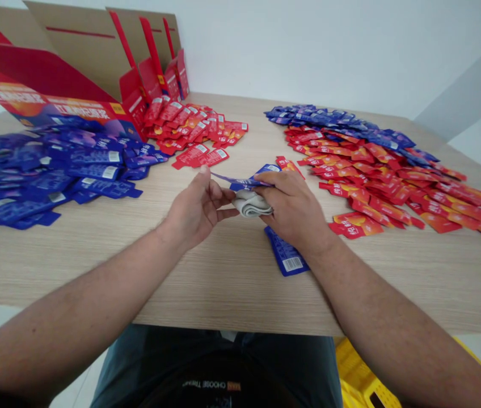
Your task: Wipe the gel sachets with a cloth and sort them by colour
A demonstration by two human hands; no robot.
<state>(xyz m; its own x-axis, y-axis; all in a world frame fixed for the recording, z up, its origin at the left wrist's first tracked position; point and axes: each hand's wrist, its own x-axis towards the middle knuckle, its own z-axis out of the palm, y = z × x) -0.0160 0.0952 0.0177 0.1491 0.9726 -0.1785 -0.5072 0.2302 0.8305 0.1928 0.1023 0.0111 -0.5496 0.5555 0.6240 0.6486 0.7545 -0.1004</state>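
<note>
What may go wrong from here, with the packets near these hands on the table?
The thin blue packet between the left hand and right hand might slip off the rolled grey cloth. The right forearm could push the loose blue packet lying below that hand. On the right, the red packets already touch the blue ones, so these piles may mix.
</note>
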